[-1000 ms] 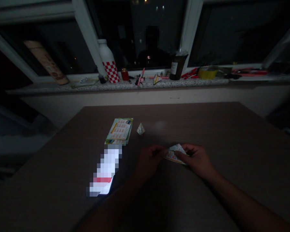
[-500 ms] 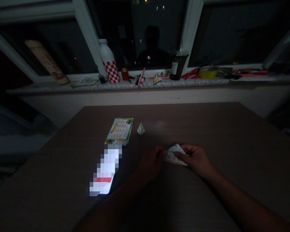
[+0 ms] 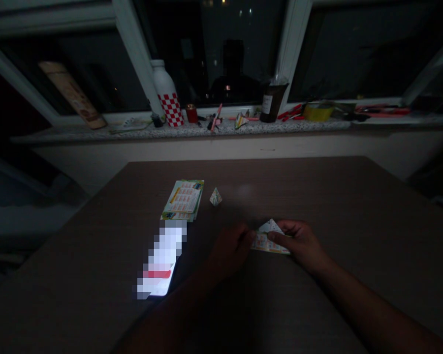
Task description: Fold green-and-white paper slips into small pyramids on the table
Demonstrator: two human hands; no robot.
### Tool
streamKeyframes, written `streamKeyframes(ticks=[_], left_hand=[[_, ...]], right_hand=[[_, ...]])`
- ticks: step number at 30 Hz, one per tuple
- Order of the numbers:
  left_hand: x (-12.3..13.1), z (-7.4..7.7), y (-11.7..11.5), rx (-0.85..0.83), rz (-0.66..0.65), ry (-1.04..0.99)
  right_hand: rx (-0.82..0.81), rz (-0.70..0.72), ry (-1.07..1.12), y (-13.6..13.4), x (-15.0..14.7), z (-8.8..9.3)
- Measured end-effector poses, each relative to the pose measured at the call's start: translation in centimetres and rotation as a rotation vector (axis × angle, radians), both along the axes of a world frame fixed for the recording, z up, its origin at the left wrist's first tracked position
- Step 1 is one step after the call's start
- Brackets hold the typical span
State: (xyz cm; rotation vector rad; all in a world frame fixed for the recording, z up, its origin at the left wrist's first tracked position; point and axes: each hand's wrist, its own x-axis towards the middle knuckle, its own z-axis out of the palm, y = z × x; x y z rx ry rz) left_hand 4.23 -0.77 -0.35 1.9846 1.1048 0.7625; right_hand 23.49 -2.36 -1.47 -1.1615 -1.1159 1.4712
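A partly folded printed paper sheet (image 3: 266, 242) is held just above or on the brown table, its upper part forming a pale triangle. My right hand (image 3: 299, 242) grips its right side, thumb on the front and fingers behind. At its left end, my left hand (image 3: 233, 248) pinches the edge; shadow hides some of those fingers. A small folded paper piece (image 3: 216, 197) with a pointed top rests beyond my left hand. Left of it lies a stack of printed sheets (image 3: 183, 197) with number grids. A lit phone (image 3: 164, 260), its screen blurred out, lies nearest my left forearm.
The brown table (image 3: 317, 191) ends at a wall below a speckled windowsill (image 3: 206, 129). On the sill stand a red-checked white bottle (image 3: 169, 96), a tan tumbler (image 3: 74, 96), a small red jar (image 3: 191, 114), a dark cup (image 3: 271, 102) and yellow tape (image 3: 317, 113). Light is dim.
Both hands stay on the paper sheet in nearly the same place. The left fingers and the sheet's lower strip have shifted slightly; the other objects have not moved.
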Motion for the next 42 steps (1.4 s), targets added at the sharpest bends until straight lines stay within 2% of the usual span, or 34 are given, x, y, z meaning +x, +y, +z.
streamKeyframes(ticks=[5, 10, 14, 19, 26, 33, 37, 39, 42], left_hand=[[-0.1, 0.4, -0.2, 0.035, -0.038, 0.019], [0.0, 0.5, -0.4, 0.048, -0.013, 0.052], [-0.1, 0.2, -0.2, 0.0, -0.053, 0.017], [-0.1, 0.2, -0.3, 0.038, -0.063, -0.024], [0.4, 0.7, -1.0, 0.087, -0.011, -0.021], [0.6, 0.1, -1.0, 0.042, 0.135, -0.076], [0.7, -0.7, -0.2, 0.019, 0.085, 0.018], [0.7, -1.0, 0.4, -0.016, 0.011, 0.113], [0.4, -1.2, 1.0, 0.127, -0.009, 0.334]], right_hand=[[-0.011, 0.029, 0.086, 0.1, 0.1, -0.2], [-0.02, 0.057, 0.144, 0.2, 0.1, -0.4], [-0.025, 0.065, 0.154, 0.2, 0.2, -0.5], [-0.039, 0.097, 0.182, 0.2, 0.1, -0.7], [-0.051, 0.067, 0.229, 0.0, -0.3, -0.6], [0.044, -0.019, 0.347, 0.2, -1.0, -0.1], [0.01, -0.091, 0.208, 0.5, -0.9, -0.5], [0.026, -0.103, 0.017, 0.7, -0.7, -0.9], [0.155, -0.097, -0.351, 0.9, -0.4, -1.5]])
